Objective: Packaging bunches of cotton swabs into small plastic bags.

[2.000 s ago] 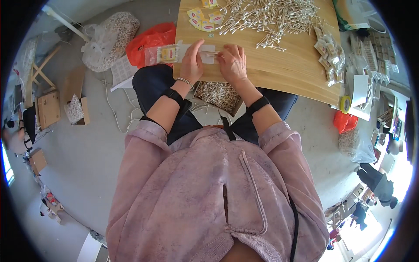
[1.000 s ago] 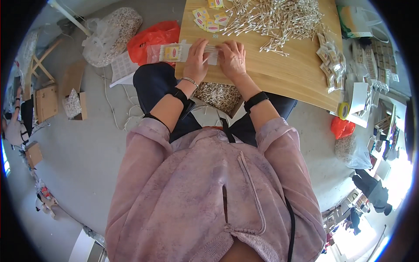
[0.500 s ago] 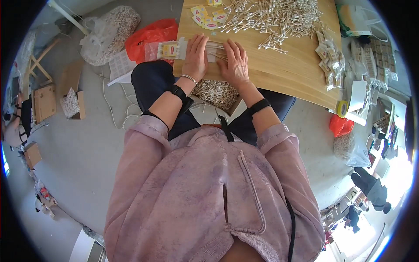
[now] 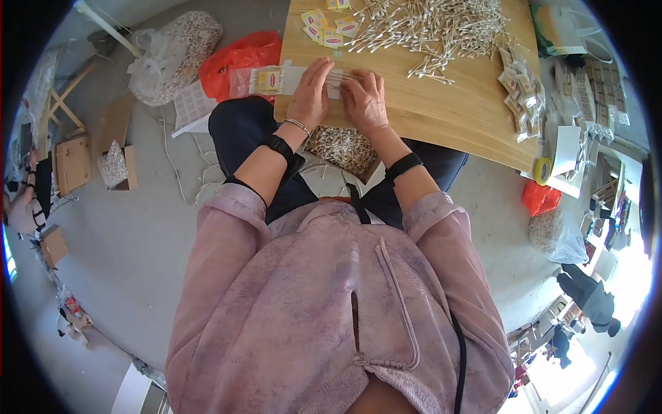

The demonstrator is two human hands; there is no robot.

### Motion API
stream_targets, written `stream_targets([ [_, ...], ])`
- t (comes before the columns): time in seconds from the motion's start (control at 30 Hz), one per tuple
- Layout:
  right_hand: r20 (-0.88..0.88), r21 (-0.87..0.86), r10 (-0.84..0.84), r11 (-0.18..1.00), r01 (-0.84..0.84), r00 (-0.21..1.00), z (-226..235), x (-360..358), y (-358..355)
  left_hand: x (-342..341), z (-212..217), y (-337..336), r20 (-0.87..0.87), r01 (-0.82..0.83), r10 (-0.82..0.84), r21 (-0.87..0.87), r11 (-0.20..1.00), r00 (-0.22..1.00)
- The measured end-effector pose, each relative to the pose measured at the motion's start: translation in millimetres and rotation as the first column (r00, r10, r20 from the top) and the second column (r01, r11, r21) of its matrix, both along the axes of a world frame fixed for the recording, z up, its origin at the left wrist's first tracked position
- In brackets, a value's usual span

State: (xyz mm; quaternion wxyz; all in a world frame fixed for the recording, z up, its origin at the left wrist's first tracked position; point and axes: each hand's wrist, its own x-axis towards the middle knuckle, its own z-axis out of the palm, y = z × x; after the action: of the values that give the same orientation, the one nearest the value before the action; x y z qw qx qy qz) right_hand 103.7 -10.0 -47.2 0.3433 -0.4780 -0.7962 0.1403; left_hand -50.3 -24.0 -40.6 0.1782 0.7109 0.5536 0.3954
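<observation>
Several loose cotton swabs lie crosswise between my two hands at the table's near edge, over a whitish strip of film or paper. My left hand closes at their left ends, fingers pressed together; its thumb is hidden. From the other side, my right hand curls its fingers round the swabs' right ends. Just left of my left hand lies a clear plastic packet of neatly lined-up swabs with a yellow card in it. A box of loose swabs sits below the table edge, between my forearms.
A large heap of swabs covers the far side of the wooden table. Yellow cards lie at its far left, filled packets along its right edge. A red bag and a big clear sack stand on the left.
My right hand's fingers have bent from stretched out to curled round the swabs, and the hand has shifted slightly left. My left hand has barely moved.
</observation>
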Motion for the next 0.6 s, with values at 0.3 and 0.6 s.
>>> stream_targets([
  [0.3,-0.279,-0.100,-0.114,0.991,0.089,0.954,-0.2,-8.3,2.8,-0.8,0.5,-0.2,0.115,-0.014,0.009,0.039,0.999,0.993],
  [0.6,-0.452,-0.194,0.026,0.973,-0.127,0.892,-2.1,-38.1,11.5,3.5,-3.5,-0.5,0.001,0.025,-0.025,0.016,1.000,1.000],
])
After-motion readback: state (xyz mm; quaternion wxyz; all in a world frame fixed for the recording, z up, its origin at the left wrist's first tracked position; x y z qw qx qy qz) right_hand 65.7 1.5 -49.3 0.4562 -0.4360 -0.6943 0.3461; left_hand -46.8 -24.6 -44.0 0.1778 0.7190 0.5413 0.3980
